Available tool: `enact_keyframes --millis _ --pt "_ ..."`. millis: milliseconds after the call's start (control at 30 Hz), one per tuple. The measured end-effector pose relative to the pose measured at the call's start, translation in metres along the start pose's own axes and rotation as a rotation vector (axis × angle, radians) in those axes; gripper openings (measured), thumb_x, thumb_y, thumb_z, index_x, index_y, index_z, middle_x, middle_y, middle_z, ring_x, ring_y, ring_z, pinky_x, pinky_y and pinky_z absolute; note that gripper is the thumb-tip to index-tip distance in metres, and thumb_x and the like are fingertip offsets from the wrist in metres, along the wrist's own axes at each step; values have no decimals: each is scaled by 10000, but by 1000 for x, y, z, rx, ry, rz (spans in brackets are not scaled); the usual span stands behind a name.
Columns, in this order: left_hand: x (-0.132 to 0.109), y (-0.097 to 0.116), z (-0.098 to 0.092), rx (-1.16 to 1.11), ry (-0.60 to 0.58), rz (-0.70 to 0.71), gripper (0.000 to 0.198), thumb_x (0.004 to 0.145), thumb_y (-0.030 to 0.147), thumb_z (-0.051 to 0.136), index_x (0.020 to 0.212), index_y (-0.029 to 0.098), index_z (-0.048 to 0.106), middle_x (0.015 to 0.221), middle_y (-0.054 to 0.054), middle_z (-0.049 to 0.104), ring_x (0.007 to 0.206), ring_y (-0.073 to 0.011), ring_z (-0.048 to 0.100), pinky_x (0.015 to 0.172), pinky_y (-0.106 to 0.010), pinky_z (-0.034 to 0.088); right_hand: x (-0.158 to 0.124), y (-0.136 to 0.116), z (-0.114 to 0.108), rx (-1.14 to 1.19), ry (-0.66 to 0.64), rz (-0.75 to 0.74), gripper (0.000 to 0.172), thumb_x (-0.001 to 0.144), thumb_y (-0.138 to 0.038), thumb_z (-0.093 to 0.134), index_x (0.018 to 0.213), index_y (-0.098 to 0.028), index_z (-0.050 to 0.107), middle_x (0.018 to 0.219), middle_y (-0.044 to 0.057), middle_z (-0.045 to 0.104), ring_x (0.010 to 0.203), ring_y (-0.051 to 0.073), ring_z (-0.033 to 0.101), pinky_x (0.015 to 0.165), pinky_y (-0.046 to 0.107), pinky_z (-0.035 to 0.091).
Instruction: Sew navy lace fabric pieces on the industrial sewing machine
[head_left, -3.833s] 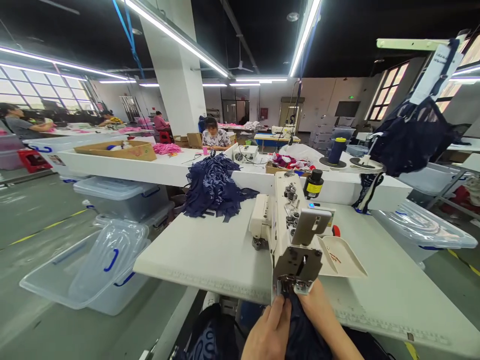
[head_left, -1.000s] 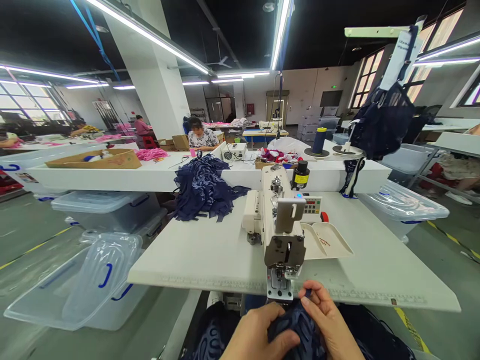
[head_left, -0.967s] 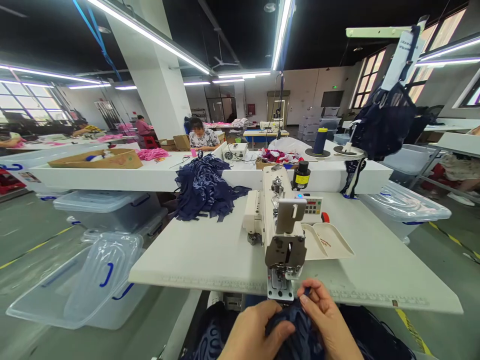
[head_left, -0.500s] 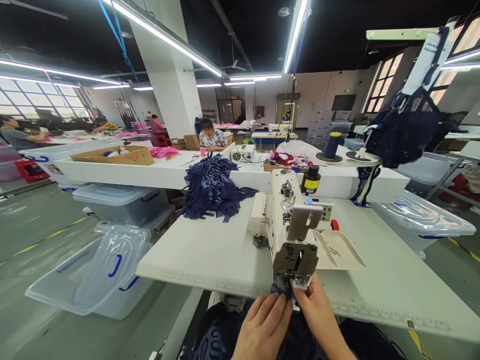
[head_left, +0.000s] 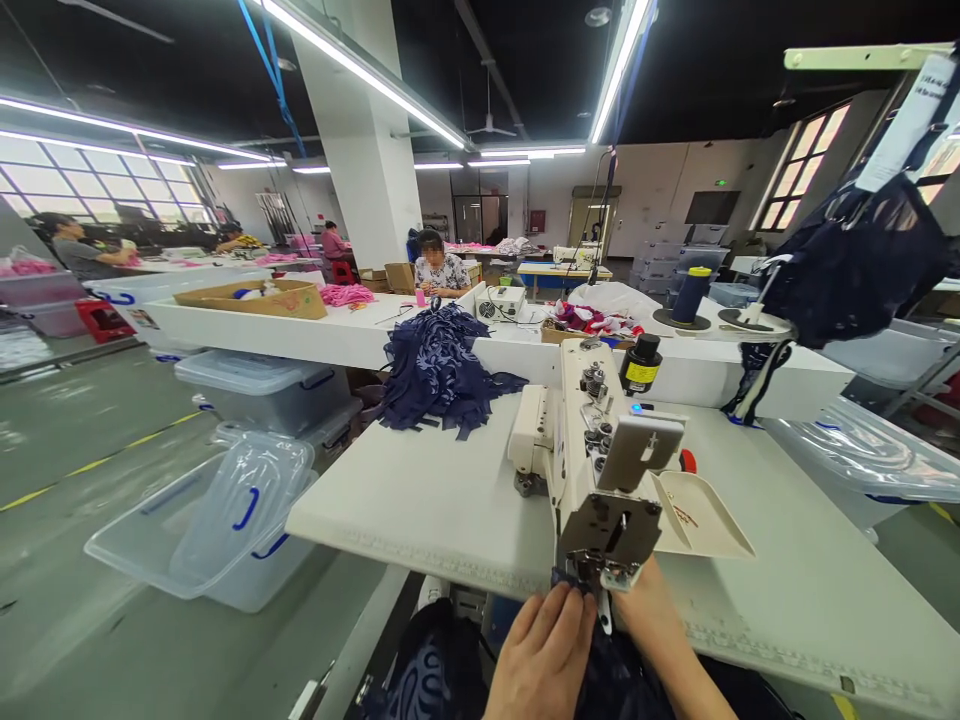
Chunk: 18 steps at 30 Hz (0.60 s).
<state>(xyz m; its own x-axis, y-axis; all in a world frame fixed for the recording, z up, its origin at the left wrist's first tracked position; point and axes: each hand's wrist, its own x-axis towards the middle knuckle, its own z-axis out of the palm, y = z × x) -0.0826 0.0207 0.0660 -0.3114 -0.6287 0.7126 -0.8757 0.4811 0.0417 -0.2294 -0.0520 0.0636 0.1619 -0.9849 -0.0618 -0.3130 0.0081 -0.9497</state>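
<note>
Under the head of a cream sewing machine (head_left: 592, 430), dark navy fabric (head_left: 611, 665) lies at the needle area and hangs over the table's front edge. My left hand (head_left: 541, 650) presses on this fabric just left of the needle area, its fingers together and bent. My right hand (head_left: 651, 605) is at the right side of the machine head, with its fingertips hidden behind the metal parts. More patterned navy fabric (head_left: 427, 665) hangs below the table edge. On the table's left part, navy strips (head_left: 439, 365) lie in a heap.
A cream tray (head_left: 705, 510) with small pieces stands right of the machine. Behind are a black bottle (head_left: 641, 365), a thread cone (head_left: 690, 295) and a cardboard tray (head_left: 255, 300). Dark garments (head_left: 862, 260) hang at right. Clear bins (head_left: 217, 545) stand at left. People sit farther back.
The view has turned slightly left, so the scene sits farther right. My right fingertips, partly visible before, are now hidden behind the machine head. My left hand stays on the fabric.
</note>
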Motion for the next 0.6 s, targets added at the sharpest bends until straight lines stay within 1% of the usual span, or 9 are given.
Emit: enact_keyframes --millis 67,100,267,333,367,433,500,600 --pt "3 0 -2 10 8 1 415 1006 192 261 1092 150 664 1122 27 624 1098 -101 526 1135 -232 207 1 3 1 2 6 -4 644 823 -463 444 1379 -151 355 1296 116 515 1114 148 553 916 225 466" --pt "4 0 -4 19 -26 19 416 1005 194 258 1103 148 660 1131 28 618 1103 -103 522 1136 -230 203 1 5 1 2 8 1 634 825 -456 436 1374 -149 358 1292 116 518 1111 145 555 922 222 462" --pt "6 -5 -10 9 -59 55 465 1010 201 213 1099 149 666 1133 32 613 1112 -103 507 1139 -231 186 5 14 -2 -65 -50 -37 597 828 -468 413 1318 -127 409 1281 159 510 1108 204 556 931 291 469" --pt "6 -9 -12 37 -122 111 466 1012 207 221 1119 151 671 1155 27 603 1129 -114 492 1116 -243 213 5 11 -3 -54 -30 -3 612 809 -498 411 1287 -117 429 1258 162 519 1098 221 552 936 312 465" --pt "7 -11 -13 59 -176 155 458 1011 209 232 1143 154 667 1178 27 593 1143 -122 480 1095 -252 235 5 9 -3 -42 -6 24 615 798 -512 412 1264 -111 443 1238 162 527 1091 227 549 936 320 463" --pt "7 -14 -14 83 -219 194 462 1008 201 230 1160 163 665 1187 32 588 1150 -127 471 1033 -262 286 4 4 -2 -31 29 50 620 782 -519 422 1242 -105 454 1208 157 540 1078 234 540 938 334 455" --pt "9 -14 -15 77 -208 191 465 1011 196 227 1146 168 671 1175 35 594 1143 -127 475 989 -263 315 3 2 0 -31 44 55 619 785 -503 432 1264 -112 439 1205 138 543 1063 226 530 949 334 442" --pt "13 -10 -17 51 -180 176 472 1020 199 218 1127 163 676 1162 37 602 1135 -123 480 1002 -255 306 3 5 2 -44 44 35 602 801 -468 428 1304 -137 414 1213 98 545 1031 201 517 956 313 430"
